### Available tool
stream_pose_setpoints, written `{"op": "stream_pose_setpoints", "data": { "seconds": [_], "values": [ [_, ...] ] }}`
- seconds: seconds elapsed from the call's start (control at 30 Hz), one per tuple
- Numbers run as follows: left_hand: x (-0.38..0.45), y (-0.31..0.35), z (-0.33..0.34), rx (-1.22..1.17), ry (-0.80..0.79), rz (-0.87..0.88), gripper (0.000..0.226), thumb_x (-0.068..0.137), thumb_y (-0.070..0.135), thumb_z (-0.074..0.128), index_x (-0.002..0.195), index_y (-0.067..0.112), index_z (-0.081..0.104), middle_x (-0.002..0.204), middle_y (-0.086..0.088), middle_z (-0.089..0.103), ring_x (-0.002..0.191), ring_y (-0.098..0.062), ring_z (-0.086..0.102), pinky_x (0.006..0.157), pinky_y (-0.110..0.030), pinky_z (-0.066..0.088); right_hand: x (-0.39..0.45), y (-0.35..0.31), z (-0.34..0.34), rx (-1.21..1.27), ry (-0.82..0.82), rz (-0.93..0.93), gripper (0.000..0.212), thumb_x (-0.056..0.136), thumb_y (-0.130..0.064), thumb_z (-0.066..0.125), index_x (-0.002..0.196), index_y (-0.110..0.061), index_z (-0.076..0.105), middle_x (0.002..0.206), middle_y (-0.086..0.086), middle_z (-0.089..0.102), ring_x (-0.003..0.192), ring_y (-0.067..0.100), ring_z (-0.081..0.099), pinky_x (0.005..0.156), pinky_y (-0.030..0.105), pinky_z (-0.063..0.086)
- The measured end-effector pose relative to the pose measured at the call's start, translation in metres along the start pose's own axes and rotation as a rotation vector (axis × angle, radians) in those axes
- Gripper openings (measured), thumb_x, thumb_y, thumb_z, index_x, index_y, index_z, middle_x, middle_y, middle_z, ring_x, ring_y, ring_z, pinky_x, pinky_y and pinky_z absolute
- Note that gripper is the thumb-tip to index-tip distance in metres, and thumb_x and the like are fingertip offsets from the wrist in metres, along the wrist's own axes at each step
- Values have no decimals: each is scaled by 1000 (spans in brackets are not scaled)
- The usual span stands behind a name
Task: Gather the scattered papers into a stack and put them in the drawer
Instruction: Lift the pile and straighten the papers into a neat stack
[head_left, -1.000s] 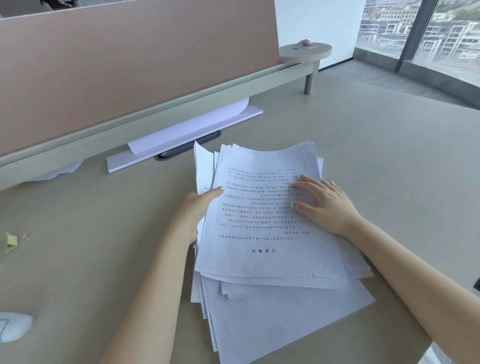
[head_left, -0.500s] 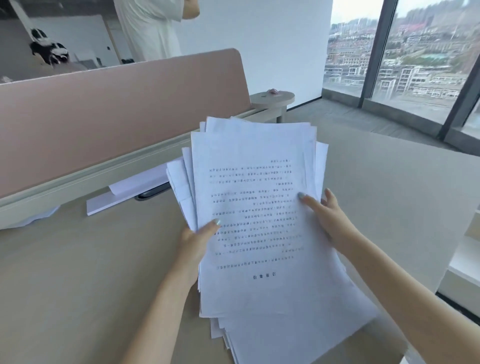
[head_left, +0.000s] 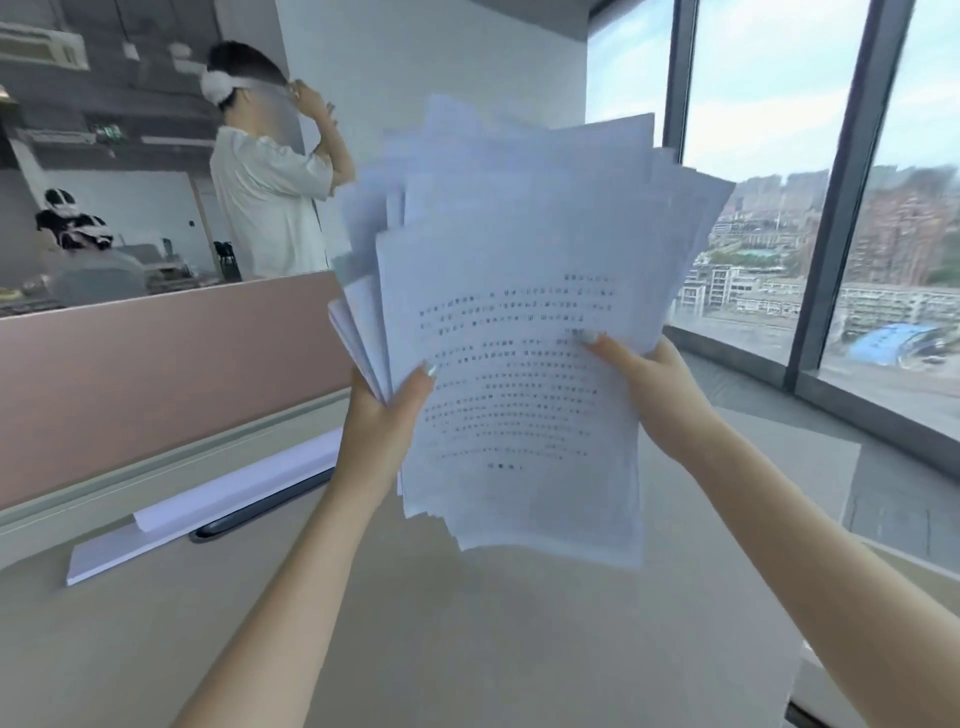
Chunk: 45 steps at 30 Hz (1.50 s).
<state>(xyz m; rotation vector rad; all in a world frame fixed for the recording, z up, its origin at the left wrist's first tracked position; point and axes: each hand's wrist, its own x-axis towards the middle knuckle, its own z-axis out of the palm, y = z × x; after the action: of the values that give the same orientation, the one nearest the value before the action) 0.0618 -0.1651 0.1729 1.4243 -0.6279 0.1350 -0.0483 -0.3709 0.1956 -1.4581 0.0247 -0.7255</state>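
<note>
A loose, uneven stack of white papers (head_left: 519, 291) is held upright in the air above the desk, its front sheet printed with lines of text. My left hand (head_left: 387, 421) grips the stack's left edge, thumb on the front sheet. My right hand (head_left: 649, 384) grips the right edge, thumb pressed on the text. The sheets fan out at the top and left, with their edges out of line. No drawer is in view.
The beige desk (head_left: 467, 649) lies below. More white sheets (head_left: 208, 509) and a dark flat object (head_left: 260, 512) lie by the pink divider (head_left: 156, 374). A person (head_left: 270, 197) stands behind the divider. Large windows (head_left: 779, 208) are on the right.
Both hands have lifted the stack off the desk, from lying flat to upright in the air. The view has tilted up, showing the room and the person behind the divider.
</note>
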Motion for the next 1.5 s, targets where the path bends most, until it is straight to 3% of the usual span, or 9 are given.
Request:
{"op": "stream_pose_setpoints", "data": {
  "seconds": [0.2, 0.47, 0.6, 0.7, 0.83, 0.97, 1.13, 1.27, 1.5],
  "values": [
    [-19, -28, 15, -6, 33, -140, 43, 87, 34, 57, 128, 28, 47, 116, 16, 60, 106, 2, 55, 89, -25, 41, -20, 57, -9, -192, -33, 254, 20, 76, -24, 73, 94, -15, 72, 99, 6, 74, 91, 23, 71, 90, 45, 54],
    [20, 28, 10, -15, 80, 107, 42, 85, 39, 56, 122, 19, 50, 121, 3, 64, 108, -7, 61, 90, -27, 49, 3, 14, -5, -40, 10, 36, 11, 77, -20, 72, 88, -18, 70, 93, 3, 73, 87, 22, 71, 78, 37, 58],
    [9, 2, 6, -35, 110, -28, 27, 89, 46, 44, 112, 34, 48, 116, 13, 58, 109, -3, 54, 93, -30, 42, -4, 28, -10, -108, -113, 166, 34, 74, -30, 74, 104, -17, 66, 104, 3, 73, 93, 20, 71, 81, 36, 57],
    [-7, -20, 11, -26, 57, -125, 37, 90, 48, 39, 123, 32, 45, 113, 16, 59, 108, -2, 55, 83, -27, 45, -18, 50, -6, -185, -110, 225, 17, 78, -25, 70, 93, -17, 70, 92, 0, 74, 80, 13, 73, 80, 36, 59],
    [-1, 2, 14, 8, 48, -66, 12, 94, 45, 35, 97, 44, 46, 105, 22, 55, 106, -4, 53, 90, -29, 43, -12, 39, -2, -108, 17, 104, 6, 79, -19, 69, 74, -16, 70, 67, -8, 74, 65, 10, 72, 61, 27, 60],
    [9, 24, 5, 17, 102, 26, 10, 93, 43, 36, 87, 39, 42, 103, 11, 51, 100, -7, 50, 96, -33, 40, 0, 15, -3, -13, -18, 28, 8, 80, -25, 67, 85, -19, 69, 88, -2, 74, 82, 16, 72, 71, 29, 59],
    [-25, -23, 5, 26, 10, -109, 16, 96, 42, 33, 94, 38, 48, 100, 20, 56, 93, 7, 53, 87, -27, 41, -21, 51, -9, -92, -144, 202, 23, 70, -30, 72, 91, -19, 71, 91, -3, 75, 87, 17, 72, 80, 34, 57],
    [-31, -21, 12, 44, 28, -101, 18, 97, 41, 31, 93, 42, 49, 99, 26, 55, 86, 22, 51, 80, -13, 39, -21, 53, -1, -79, -5, 193, 10, 78, -23, 70, 84, -15, 72, 87, 3, 75, 81, 21, 72, 81, 40, 56],
    [-8, 14, 11, -47, 177, -9, 19, 98, 40, 27, 83, 31, 35, 90, 12, 43, 84, -4, 45, 79, -27, 39, -1, 4, 2, 1, -81, 45, 12, 80, -29, 67, 88, -21, 70, 93, -2, 74, 87, 17, 72, 76, 31, 58]
  ]
}}
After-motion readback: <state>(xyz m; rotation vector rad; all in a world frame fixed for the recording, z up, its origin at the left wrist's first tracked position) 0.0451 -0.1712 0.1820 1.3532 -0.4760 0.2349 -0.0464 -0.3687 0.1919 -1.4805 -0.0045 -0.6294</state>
